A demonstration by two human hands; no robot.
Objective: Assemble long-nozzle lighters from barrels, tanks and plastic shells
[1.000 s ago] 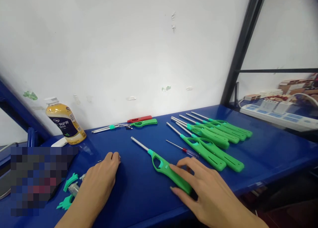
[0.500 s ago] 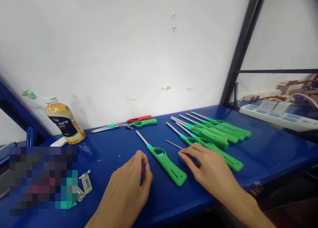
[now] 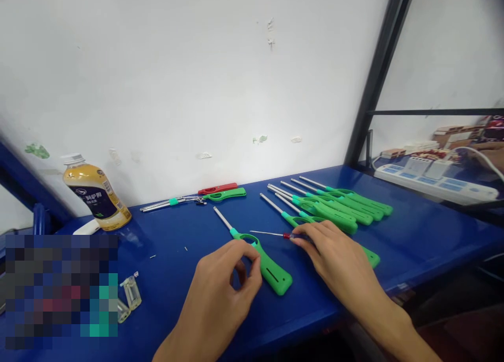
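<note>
A green long-nosed lighter (image 3: 260, 257) lies on the blue bench (image 3: 189, 230) in front of me. My left hand (image 3: 222, 293) curls over its handle, thumb and fingers touching the ring part. My right hand (image 3: 334, 257) rests just right of it, fingertips pinched on a small red-handled screwdriver (image 3: 275, 234) whose thin shaft points left. A row of several more green lighters (image 3: 334, 207) lies behind and to the right of my right hand.
A yellow drink bottle (image 3: 94, 194) stands at the back left by the white wall. A red and a green lighter with loose metal tubes (image 3: 197, 196) lie along the back. Small clear parts (image 3: 132, 293) sit at front left. A white power strip (image 3: 437, 186) lies far right.
My left hand moved right from the bench's left part onto the lighter's handle. My right hand left the lighter and closed on the screwdriver, which turned to point left.
</note>
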